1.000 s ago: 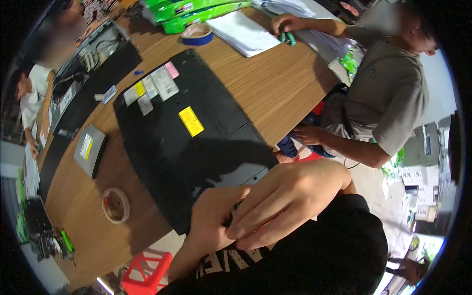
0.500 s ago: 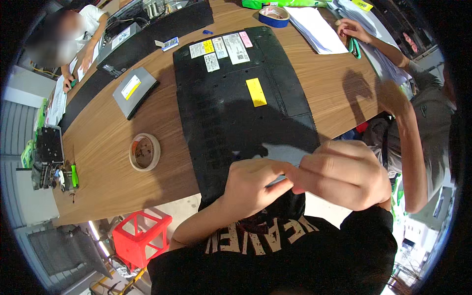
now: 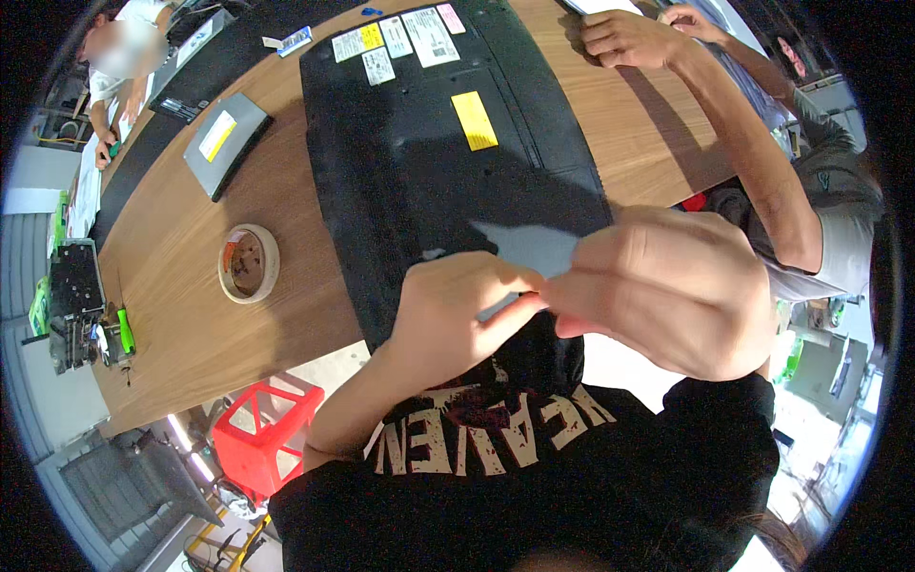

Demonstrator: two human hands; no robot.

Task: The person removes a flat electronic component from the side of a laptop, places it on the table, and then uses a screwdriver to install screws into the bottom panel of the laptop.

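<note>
A large black laptop [image 3: 410,162] lies underside up on the wooden table, with several white labels and one yellow sticker [image 3: 475,121] on it. Over its near edge, my left hand [image 3: 443,310] and my right hand [image 3: 672,291] meet at the fingertips. Thumb and forefinger of each are pinched together, the right fingers curled in. Whatever they hold, if anything, is too small or hidden to make out. A pale grey-blue patch shows on the laptop just beyond the fingers.
Left of the laptop are a tape roll [image 3: 229,276] and a flat grey drive [image 3: 214,153] with a yellow label. A green-handled screwdriver [image 3: 126,331] lies at far left, above a red stool [image 3: 250,453]. A co-worker's hand [image 3: 624,40] reaches over the table at the far right; another person is at far left.
The view has shifted, so the laptop and table sit higher and further left. My hands stay pinched together. The co-worker's near arm on the right has stretched forward over the table.
</note>
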